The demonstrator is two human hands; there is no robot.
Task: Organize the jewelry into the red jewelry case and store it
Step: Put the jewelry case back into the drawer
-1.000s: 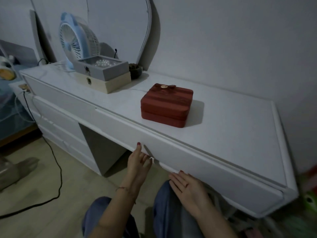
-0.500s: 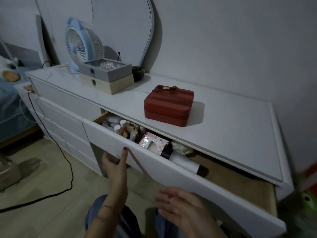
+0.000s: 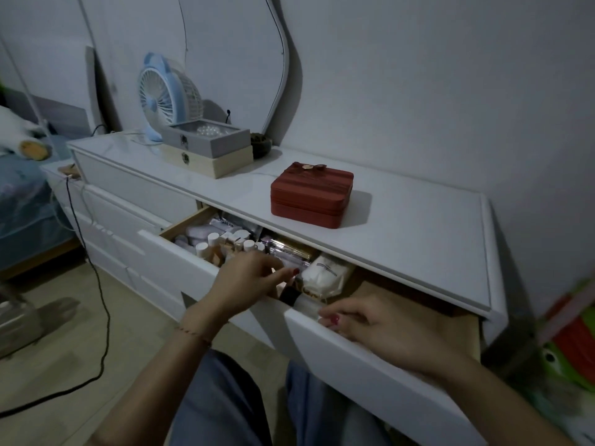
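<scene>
red jewelry case point(image 3: 311, 197) sits shut on the dresser top point(image 3: 418, 226), above the open drawer point(image 3: 370, 358). left hand point(image 3: 248, 281) digs among the bottles, fingers curled; what it grips, i cannot tell. right hand point(image 3: 380, 329) rests loose on the drawer front. case looks rigid and light: take it by both sides.

A white dresser point(image 3: 418, 226) stands against a plain pale wall point(image 3: 434, 75) in dim light. A black cable point(image 3: 96, 284) trails across the beige floor point(image 3: 64, 349).
</scene>
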